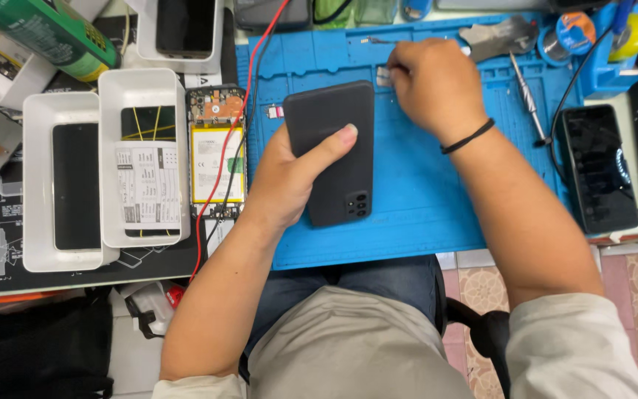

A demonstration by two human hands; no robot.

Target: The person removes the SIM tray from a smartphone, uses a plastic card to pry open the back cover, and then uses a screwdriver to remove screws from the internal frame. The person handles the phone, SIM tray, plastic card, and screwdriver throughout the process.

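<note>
My left hand [289,177] grips a black phone [331,151] with its back up and its camera cluster towards me, thumb lying across the cover. The phone hovers over a blue work mat [422,199]. My right hand [430,85], a black band on its wrist, rests on the far part of the mat with fingers pinched around a small pale part [384,75] just beyond the phone's top edge. What exactly the fingers hold is too small to tell.
An opened phone [217,151] showing its battery lies left of the mat, crossed by red and black wires. Further left stand white trays [142,155] with phones. A screwdriver [529,100], solder spools and another dark phone [598,166] lie at the right.
</note>
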